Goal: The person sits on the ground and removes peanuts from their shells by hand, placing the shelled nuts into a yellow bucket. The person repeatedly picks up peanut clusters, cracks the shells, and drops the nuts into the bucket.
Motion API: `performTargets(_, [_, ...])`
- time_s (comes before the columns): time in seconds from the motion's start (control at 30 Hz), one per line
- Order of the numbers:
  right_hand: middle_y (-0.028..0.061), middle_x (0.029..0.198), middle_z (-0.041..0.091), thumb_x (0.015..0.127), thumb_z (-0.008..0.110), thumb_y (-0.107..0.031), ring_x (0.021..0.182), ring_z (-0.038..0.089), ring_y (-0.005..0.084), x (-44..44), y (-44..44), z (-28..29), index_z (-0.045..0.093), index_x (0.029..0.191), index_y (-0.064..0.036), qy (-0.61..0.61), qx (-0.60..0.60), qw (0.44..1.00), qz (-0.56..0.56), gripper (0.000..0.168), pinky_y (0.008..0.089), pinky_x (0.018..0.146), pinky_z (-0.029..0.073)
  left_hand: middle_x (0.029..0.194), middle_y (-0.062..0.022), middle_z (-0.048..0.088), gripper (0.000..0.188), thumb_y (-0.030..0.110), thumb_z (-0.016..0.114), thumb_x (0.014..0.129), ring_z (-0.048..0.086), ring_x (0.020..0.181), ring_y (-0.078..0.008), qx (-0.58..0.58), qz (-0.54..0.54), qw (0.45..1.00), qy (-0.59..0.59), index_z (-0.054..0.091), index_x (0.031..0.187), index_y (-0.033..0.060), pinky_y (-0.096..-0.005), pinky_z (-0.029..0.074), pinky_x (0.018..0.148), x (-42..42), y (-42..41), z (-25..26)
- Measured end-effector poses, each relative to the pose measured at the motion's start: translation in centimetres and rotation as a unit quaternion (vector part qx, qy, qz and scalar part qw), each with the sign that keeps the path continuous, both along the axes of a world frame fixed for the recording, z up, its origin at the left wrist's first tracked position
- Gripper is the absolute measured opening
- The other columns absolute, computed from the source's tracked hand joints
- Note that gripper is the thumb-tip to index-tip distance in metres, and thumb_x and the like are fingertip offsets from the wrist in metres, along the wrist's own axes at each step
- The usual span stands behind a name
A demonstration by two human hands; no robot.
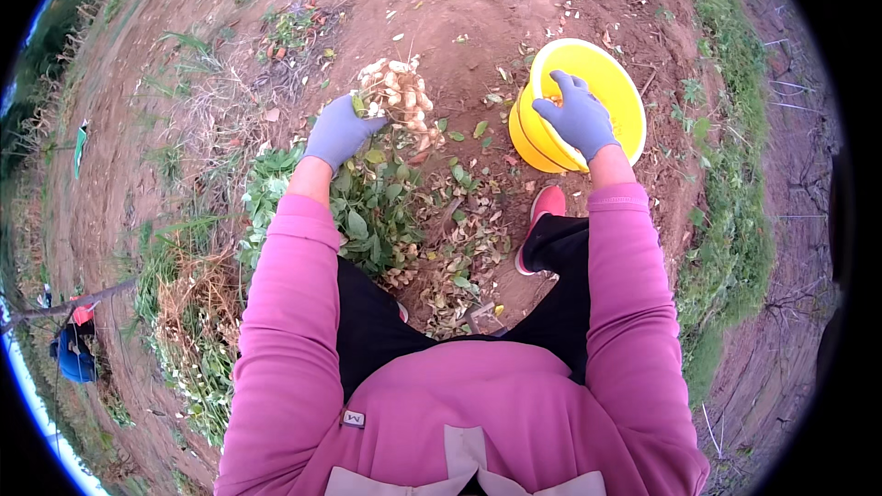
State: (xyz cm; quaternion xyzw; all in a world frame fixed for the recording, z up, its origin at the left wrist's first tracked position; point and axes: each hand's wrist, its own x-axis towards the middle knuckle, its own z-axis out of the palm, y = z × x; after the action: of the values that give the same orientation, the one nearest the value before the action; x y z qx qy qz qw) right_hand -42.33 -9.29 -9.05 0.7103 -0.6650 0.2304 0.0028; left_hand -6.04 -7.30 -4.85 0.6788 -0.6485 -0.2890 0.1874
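Note:
My left hand (342, 129), in a grey-purple glove, is closed on the stems of a peanut plant, just below its cluster of pale peanut pods (400, 93). The plant's green leaves (368, 213) hang down toward my legs. My right hand (577, 112), gloved alike, is over the near left rim of a yellow plastic bucket (623, 89), fingers spread apart and nothing seen between them. Some peanuts show inside the bucket, partly hidden by this hand.
Fallen leaves (468, 241) litter the soil between my feet. At left lies a heap of pulled plants (200, 337); a person in blue (74, 355) is bent down far left. A weedy green strip (734, 220) runs along the right. My red shoe (548, 207) is just below the bucket.

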Motion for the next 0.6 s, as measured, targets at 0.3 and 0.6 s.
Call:
performTargets(0.3, [0.017, 0.101, 0.069, 0.087, 0.058, -0.056, 0.096, 0.066, 0.034, 10.2, 2.8, 4.3, 0.064, 0.109, -0.004, -0.177, 0.223, 0.935, 0.211, 0.057, 0.0422, 0.084, 0.05, 0.093, -0.0182, 0.07, 0.042, 0.03, 0.075, 0.077, 0.067, 0.09, -0.0325, 0.018, -0.055, 0.998, 0.032, 0.066, 0.105, 0.0008, -0.0395, 0.05, 0.08, -0.1, 1.1, 0.8])
performTargets(0.6, [0.0195, 0.082, 0.066, 0.09, 0.05, -0.059, 0.082, 0.065, 0.0375, 14.1, 2.8, 3.3, 0.064, 0.089, -0.006, -0.178, 0.213, 0.935, 0.219, 0.055, 0.0479, 0.073, 0.049, 0.105, -0.0197, 0.067, 0.057, 0.031, 0.076, 0.076, 0.063, 0.103, -0.0362, -0.134, -0.025, 0.989, -0.057, 0.058, 0.124, 0.0068, -0.042, 0.049, 0.088, 0.9, 1.7, -0.7])
